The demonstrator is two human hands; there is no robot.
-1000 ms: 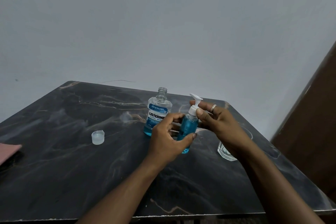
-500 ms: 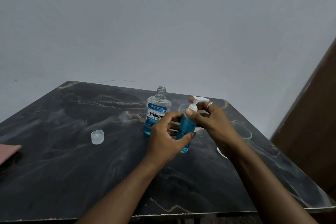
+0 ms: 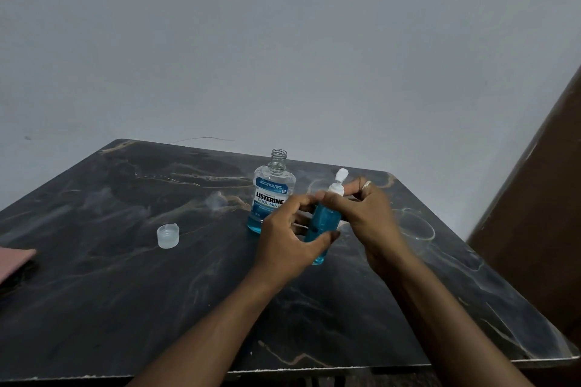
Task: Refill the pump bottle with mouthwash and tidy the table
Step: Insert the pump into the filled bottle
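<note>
Blue pump bottle [image 3: 323,223] sits in left hand [image 3: 287,245], right hand [image 3: 369,217] pinching top.

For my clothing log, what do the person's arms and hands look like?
The left forearm and right forearm are bare: no sleeves, gloves or watch in view. The right hand wears a pale metal ring on one finger; the left hand shows none.

Single view: head-worn, wide-angle. Camera sits above the near edge of the table [image 3: 94,292] and faces forward and down across it toward the far edge. Close range: tabletop fills the lower half, the grey wall [image 3: 283,41] beyond the table the upper half.
</note>
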